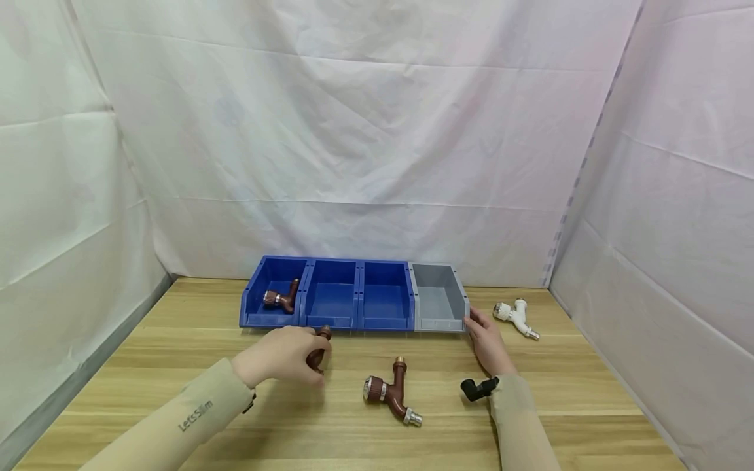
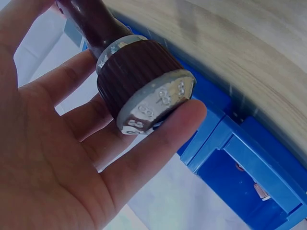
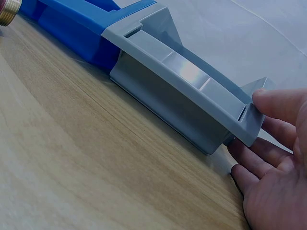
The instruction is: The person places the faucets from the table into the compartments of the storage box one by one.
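My left hand (image 1: 281, 354) holds a brown faucet (image 2: 136, 72) in front of the blue bins. In the left wrist view its ribbed knob with a silvery cap lies among the fingers; its far end runs out of frame. My right hand (image 1: 487, 341) grips the front right corner of the grey bin (image 1: 442, 324), thumb above and fingers below in the right wrist view. Between the hands, a second brown faucet (image 1: 395, 394) with a metal spout tip lies on the table. Another brown faucet (image 1: 288, 298) lies inside the leftmost blue bin (image 1: 271, 321).
Two more blue bins, a left one (image 1: 331, 322) and a right one (image 1: 385, 323), join the row beside the grey bin. Right of the row, a white faucet (image 1: 518, 318) lies on the wooden table (image 1: 565, 399). White cloth (image 1: 377, 131) hangs behind and at both sides.
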Action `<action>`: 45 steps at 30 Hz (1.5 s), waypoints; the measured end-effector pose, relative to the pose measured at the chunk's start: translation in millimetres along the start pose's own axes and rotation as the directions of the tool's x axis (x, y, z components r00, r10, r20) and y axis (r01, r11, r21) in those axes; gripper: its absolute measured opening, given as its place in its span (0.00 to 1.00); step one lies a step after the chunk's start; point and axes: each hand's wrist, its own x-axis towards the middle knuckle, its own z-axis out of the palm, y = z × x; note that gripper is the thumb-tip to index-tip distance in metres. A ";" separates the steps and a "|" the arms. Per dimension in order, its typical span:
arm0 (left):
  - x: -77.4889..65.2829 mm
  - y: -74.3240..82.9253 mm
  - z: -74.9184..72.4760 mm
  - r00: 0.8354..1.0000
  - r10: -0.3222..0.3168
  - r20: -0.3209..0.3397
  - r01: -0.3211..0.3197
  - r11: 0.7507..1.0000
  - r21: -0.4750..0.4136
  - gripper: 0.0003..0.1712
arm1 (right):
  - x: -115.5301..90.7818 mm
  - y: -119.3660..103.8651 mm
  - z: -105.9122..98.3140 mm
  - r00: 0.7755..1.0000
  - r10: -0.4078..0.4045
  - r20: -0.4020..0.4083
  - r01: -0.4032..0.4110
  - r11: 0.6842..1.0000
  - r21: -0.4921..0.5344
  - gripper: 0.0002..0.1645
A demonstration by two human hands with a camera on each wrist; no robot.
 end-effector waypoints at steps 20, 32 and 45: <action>2.4 1.9 -5.6 0.999 -0.032 0.003 0.032 0.999 0.007 0.25 | -0.5 -2.9 -0.1 1.000 0.014 0.015 -0.014 1.000 0.012 0.34; 7.2 -1.0 -7.9 0.999 -0.031 -0.025 0.032 0.998 0.049 0.27 | -0.6 -0.6 -0.1 1.000 -0.007 0.008 0.007 1.000 -0.026 0.34; 8.6 -1.7 -8.8 0.999 -0.048 -0.022 0.049 0.999 0.024 0.29 | 0.3 1.1 -1.6 1.000 -0.006 0.006 0.007 0.999 -0.039 0.35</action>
